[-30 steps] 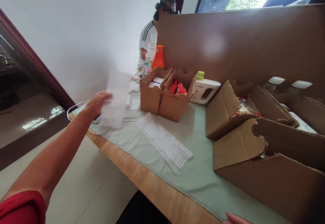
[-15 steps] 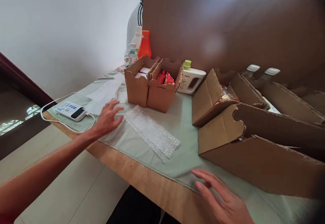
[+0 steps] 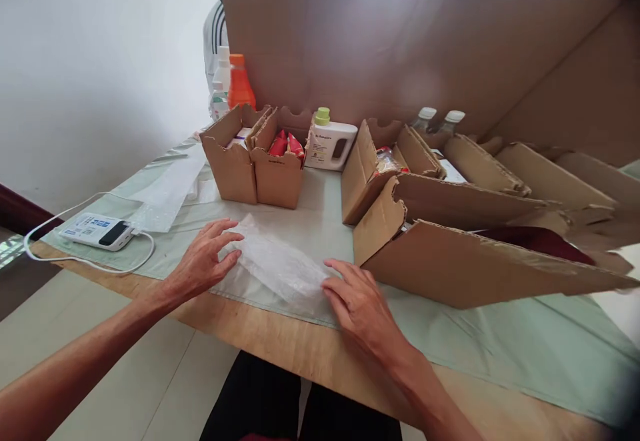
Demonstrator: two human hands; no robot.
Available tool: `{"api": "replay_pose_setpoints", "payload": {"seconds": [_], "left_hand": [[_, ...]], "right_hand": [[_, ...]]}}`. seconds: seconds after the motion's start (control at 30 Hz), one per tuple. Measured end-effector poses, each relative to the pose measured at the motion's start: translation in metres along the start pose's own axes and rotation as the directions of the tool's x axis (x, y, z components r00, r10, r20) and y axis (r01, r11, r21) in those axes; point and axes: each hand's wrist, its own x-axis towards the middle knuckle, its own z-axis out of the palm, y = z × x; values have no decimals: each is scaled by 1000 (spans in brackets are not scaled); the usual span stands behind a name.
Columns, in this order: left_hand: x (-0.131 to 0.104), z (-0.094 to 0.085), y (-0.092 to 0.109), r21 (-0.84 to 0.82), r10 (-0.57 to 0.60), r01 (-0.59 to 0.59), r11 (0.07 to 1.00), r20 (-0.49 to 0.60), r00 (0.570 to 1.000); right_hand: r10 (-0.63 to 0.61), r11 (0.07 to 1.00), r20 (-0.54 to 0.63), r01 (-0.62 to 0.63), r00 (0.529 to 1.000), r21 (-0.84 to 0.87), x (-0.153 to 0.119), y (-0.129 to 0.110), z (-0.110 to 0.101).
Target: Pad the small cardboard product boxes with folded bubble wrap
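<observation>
A sheet of bubble wrap [image 3: 280,264] lies flat on the pale green cloth [image 3: 450,334] near the front edge of the wooden table [image 3: 280,347], with a hand on either end. The left hand [image 3: 203,261] rests on its left end, fingers spread and laid flat; the right hand [image 3: 357,301] presses its right end, fingers loosely apart, pinching nothing. The step in hand looks like squaring up or smoothing the sheet; a next move would likely call for a grip on an edge or for something to set on it.

Half a second earlier both hands were short of the sheet, the left hovering just left of it and the right low at the near edge; now both touch it.

Behind stand two small cardboard boxes [image 3: 255,167], one holding red packets [image 3: 285,144], a white jug [image 3: 330,146], an orange bottle [image 3: 240,84] and larger cardboard bins [image 3: 450,227]. To the left lie a second clear sheet [image 3: 167,191] and a white device [image 3: 97,231] on its cable. Another person sits at the far end, mostly hidden by a cardboard wall [image 3: 400,41].
</observation>
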Motion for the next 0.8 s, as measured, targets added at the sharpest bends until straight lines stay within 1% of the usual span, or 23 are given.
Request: {"api": "replay_pose_setpoints", "payload": {"seconds": [0.07, 0.13, 0.17, 0.23, 0.3, 0.37, 0.43, 0.5, 0.57, 0.63, 0.67, 0.73, 0.8], "left_hand": [[-2, 0, 13, -74, -29, 33, 997, 47, 998], [-2, 4, 24, -123, -24, 35, 992, 91, 996], [-1, 7, 28, -132, -9, 24, 991, 109, 994], [4, 18, 34, -121, 40, -23, 992, 135, 990], [13, 31, 38, -87, 116, -103, 991, 154, 981], [25, 45, 39, -49, 193, -187, 981, 188, 963], [37, 57, 38, -23, 229, -231, 973, 237, 944], [46, 66, 36, -9, 224, -230, 973, 276, 935], [50, 70, 33, -5, 210, -218, 976, 295, 932], [47, 67, 33, -4, 196, -204, 979, 299, 934], [44, 64, 35, -2, 192, -200, 980, 295, 936], [37, 53, 42, -27, 162, -161, 987, 300, 940], [32, 40, 54, -131, 85, -40, 991, 355, 931]], "right_hand": [[-22, 999, -43, 21, 999, -31, -35, 8, -21], [4, 998, -57, -7, 998, -67, -74, 20, -42], [33, 997, -59, -37, 998, -72, -91, 26, -51], [133, 990, -48, -135, 990, -43, -119, 37, -65], [258, 966, -25, -258, 966, 21, -132, 43, -72], [346, 935, -7, -344, 938, 86, -129, 47, -69], [381, 919, -21, -377, 924, 114, -115, 49, -56], [409, 910, -54, -404, 911, 90, -98, 50, -37], [440, 898, -84, -437, 894, 61, -86, 49, -19], [461, 886, -95, -453, 882, 97, -82, 44, -7], [474, 876, -99, -458, 875, 147, -83, 41, -6], [520, 826, -90, -474, 850, 304, -89, 35, -10], [586, 721, -40, -498, 810, 481, -96, 28, -24]]}}
